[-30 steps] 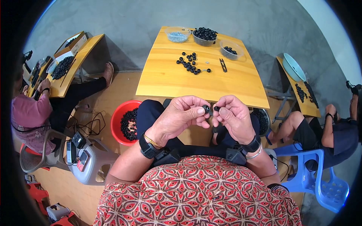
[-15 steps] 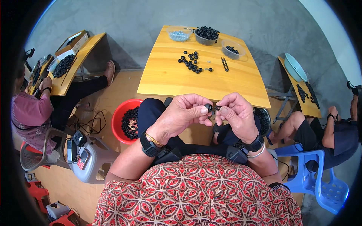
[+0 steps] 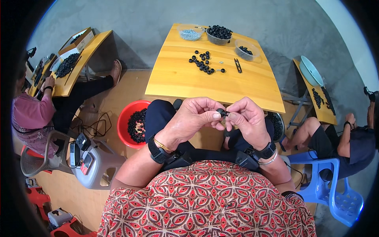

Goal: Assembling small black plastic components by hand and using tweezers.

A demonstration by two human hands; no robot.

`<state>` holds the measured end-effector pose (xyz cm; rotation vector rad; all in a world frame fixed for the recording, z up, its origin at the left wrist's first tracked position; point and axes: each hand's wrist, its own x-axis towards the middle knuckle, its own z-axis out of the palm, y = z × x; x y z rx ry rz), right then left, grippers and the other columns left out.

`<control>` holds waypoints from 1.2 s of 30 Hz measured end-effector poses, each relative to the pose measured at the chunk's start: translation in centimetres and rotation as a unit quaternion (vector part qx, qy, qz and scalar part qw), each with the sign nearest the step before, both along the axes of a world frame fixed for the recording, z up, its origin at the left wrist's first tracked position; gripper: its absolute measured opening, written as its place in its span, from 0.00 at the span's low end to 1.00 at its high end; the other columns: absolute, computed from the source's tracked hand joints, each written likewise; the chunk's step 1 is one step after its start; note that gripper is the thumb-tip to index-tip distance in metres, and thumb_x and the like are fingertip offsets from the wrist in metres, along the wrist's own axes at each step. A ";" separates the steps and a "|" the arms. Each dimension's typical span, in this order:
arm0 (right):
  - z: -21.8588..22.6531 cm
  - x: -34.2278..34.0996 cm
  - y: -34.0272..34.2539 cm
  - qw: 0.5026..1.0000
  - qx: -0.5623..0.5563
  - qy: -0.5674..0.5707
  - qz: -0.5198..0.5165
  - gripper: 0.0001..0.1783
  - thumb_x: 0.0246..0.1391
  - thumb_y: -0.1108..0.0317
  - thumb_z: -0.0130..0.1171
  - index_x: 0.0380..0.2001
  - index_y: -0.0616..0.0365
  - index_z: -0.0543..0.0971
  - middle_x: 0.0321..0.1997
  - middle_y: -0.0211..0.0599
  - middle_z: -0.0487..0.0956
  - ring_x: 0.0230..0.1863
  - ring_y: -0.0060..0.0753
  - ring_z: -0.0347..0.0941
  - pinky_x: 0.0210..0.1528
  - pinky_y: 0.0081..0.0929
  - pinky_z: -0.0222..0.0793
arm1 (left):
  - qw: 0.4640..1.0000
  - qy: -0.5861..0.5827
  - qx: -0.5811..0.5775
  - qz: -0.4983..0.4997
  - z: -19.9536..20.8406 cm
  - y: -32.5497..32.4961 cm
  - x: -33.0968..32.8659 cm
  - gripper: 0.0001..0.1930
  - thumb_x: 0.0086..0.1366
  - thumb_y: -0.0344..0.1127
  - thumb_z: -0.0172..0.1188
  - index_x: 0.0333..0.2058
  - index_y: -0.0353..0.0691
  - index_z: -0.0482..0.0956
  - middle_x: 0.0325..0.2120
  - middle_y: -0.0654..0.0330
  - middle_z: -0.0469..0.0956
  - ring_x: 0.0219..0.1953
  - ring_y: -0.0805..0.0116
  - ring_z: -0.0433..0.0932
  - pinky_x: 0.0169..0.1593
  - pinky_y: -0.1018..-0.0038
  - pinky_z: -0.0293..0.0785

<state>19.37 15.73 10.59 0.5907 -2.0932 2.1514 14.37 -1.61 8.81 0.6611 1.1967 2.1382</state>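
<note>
Close together, my left hand (image 3: 194,117) pinches a round black part (image 3: 220,111), my right hand (image 3: 250,121) a dark piece (image 3: 226,113). Snips (image 3: 238,65) lie on the table (image 3: 189,83).

Wearer's upper body: short-sleeved shirt of thin-looking cloth (image 3: 201,197), red, cream and black, printed all over with interlocking pointed petals. Left hand (image 3: 191,116), at wrist: broad black band with blocky housing (image 3: 158,153); thin gold-coloured bracelet (image 3: 162,146) next to it. Right hand (image 3: 252,124), at wrist: matching black band with ridged housing (image 3: 267,150); slim silver-coloured bangle (image 3: 269,160) just beside, toward the elbow. Legs: dark navy cloth trousers (image 3: 160,114). Fabric details there too dark to resolve.
</note>
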 end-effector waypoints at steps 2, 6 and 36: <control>0.0 0.0 0.0 1.000 0.014 0.001 -0.003 0.03 0.50 0.78 0.50 0.29 0.63 0.67 0.24 0.31 0.71 0.22 0.16 0.67 0.26 0.13 0.64 | 1.000 0.024 -0.008 0.011 -0.1 0.0 0.0 0.08 0.56 0.27 0.53 0.34 0.30 0.72 0.27 0.57 0.75 0.28 0.72 0.76 0.34 0.75 0.75; 0.4 0.2 0.3 0.995 0.092 0.024 -0.016 0.03 0.48 0.80 0.51 0.26 0.62 0.68 0.23 0.30 0.71 0.23 0.15 0.66 0.25 0.13 0.63 | 0.999 0.029 -0.019 0.019 0.3 0.0 0.2 0.08 0.55 0.27 0.55 0.34 0.30 0.74 0.25 0.57 0.75 0.27 0.72 0.76 0.32 0.76 0.76; -0.3 -0.8 -0.4 0.935 0.254 0.237 -0.074 0.07 0.39 0.84 0.53 0.23 0.62 0.70 0.21 0.38 0.71 0.25 0.36 0.70 0.27 0.23 0.65 | 0.998 -0.054 0.005 -0.005 -1.8 0.6 -0.9 0.09 0.58 0.29 0.51 0.36 0.31 0.74 0.31 0.55 0.75 0.30 0.72 0.75 0.32 0.77 0.75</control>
